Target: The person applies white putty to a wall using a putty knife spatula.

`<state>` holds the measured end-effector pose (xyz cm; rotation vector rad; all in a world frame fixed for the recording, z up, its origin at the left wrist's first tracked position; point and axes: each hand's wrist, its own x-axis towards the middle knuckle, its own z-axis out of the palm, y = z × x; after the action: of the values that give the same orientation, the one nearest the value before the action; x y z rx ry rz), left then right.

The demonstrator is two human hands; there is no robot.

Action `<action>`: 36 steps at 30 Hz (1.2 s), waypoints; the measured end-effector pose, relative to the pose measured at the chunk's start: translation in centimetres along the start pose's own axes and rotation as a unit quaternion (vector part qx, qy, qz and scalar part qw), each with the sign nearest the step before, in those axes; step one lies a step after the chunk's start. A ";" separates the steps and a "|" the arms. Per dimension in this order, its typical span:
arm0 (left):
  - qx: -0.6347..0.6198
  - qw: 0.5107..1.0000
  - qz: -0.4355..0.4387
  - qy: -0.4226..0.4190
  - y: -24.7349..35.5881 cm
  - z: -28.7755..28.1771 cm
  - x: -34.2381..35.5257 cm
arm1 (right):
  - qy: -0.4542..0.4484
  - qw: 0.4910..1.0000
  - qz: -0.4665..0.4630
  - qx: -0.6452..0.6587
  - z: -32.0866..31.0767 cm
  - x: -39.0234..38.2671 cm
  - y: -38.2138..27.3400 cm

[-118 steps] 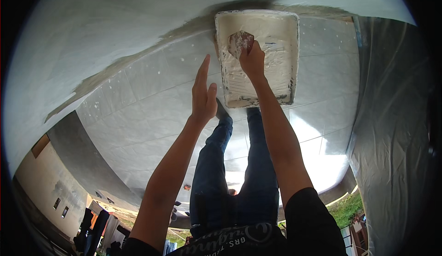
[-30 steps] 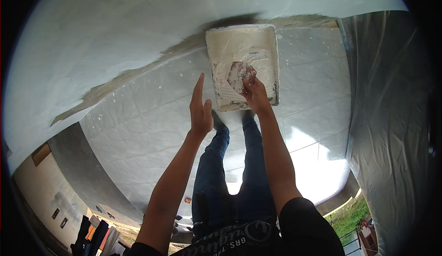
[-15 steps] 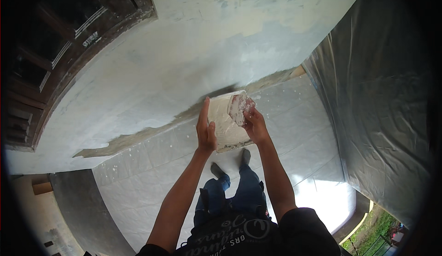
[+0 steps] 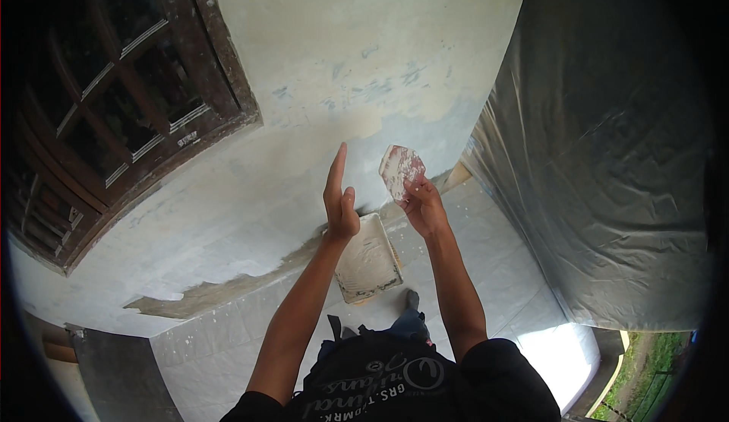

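Note:
My right hand (image 4: 424,203) pinches the lower edge of a flat reddish putty spreader (image 4: 401,171), its face smeared with white filler. The spreader is held up in front of the wall. To its left, my left hand (image 4: 341,198) is raised with fingers straight and nothing in it, palm facing the spreader. Lower down, partly behind my left wrist, is a shallow rectangular tray (image 4: 366,259) coated with off-white filler, near my feet. What the tray rests on is mostly hidden.
Ahead stands a patchy pale wall (image 4: 304,141) with a rough bare strip (image 4: 220,294) along its base. A brown-framed window (image 4: 144,103) is at left. Plastic sheeting (image 4: 600,194) hangs at right, and a grey sheet (image 4: 486,270) with white specks covers the floor.
The view has tilted up, showing more wall and window. The spreader has come away from over the tray, which now appears lower, below both hands.

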<state>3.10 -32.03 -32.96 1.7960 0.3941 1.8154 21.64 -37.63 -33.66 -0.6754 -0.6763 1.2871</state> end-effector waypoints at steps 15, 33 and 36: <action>0.044 0.992 0.119 -0.016 -2.6 11.5 14.4 | -0.071 0.994 -0.077 -0.011 -2.7 11.3 -14.9; 0.234 0.947 0.222 -0.001 -1.8 7.1 30.5 | -0.088 0.948 -0.272 -0.143 7.8 23.5 -23.8; 0.293 0.921 0.256 0.005 -1.5 5.3 33.4 | -0.051 0.800 -0.497 -0.331 10.1 25.9 -24.4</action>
<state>10.07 -12.78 -6.05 2.4820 0.5545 2.2188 32.89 -15.10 -6.62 -0.6446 -1.3645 0.0675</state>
